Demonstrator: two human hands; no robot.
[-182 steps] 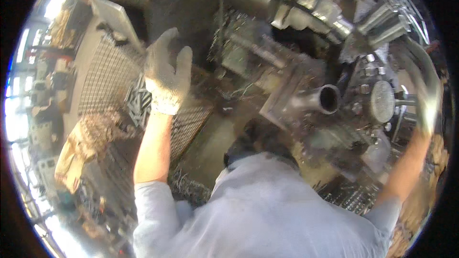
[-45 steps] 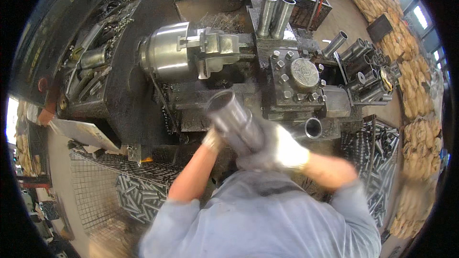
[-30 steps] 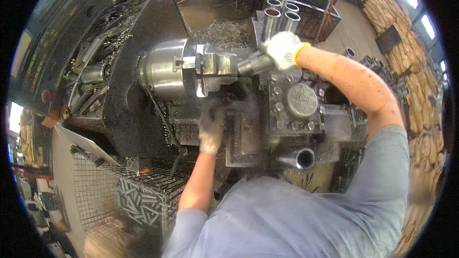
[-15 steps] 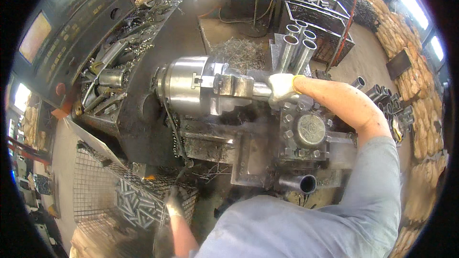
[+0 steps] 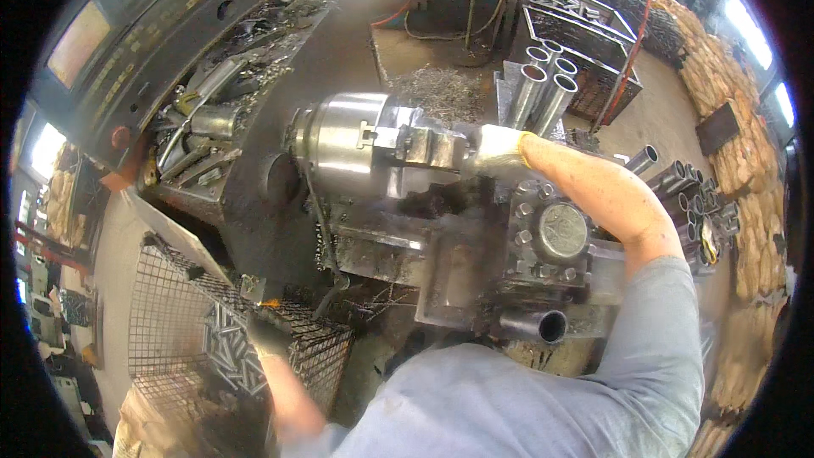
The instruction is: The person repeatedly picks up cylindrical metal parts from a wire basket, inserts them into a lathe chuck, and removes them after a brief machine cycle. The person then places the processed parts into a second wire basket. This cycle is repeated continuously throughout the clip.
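A: Hands first. R?
B: R hand (image 5: 503,151), off-white knit glove w/ yellow cuff: fingers bent, glove up against outer end of stepped steel clamping blocks (image 5: 431,148). Can't tell what, if anything, it has hold of.
A: L?
B: L hand (image 5: 270,335), dark-faced glove, over edge of grey wire-mesh basket (image 5: 157,314). Fingers unclear; can't tell how far open, or if touching mesh.
A: Wkpc?
B: If there, prob. at mouth of blocks, under R glove; hidden. Blocks sit on bright steel cylindrical chuck (image 5: 342,142).
A: Best technique?
B: My read: seating/steadying a part. Push straight along chuck axis, no tilt; hold it home while clamping. Fingertips out of gaps betw. blocks. Chuck must be stopped: knit snags.
A: Nearby hazards?
B: R forearm crosses above round-capped, bolted steel tool post (image 5: 562,231); keep elbow high. Dark hollow steel tube (image 5: 532,325) juts near torso; don't lean in.
A: Outermost?
B: Shiny upright steel tubes (image 5: 543,100) stand close behind R wrist; withdraw w/o clipping.
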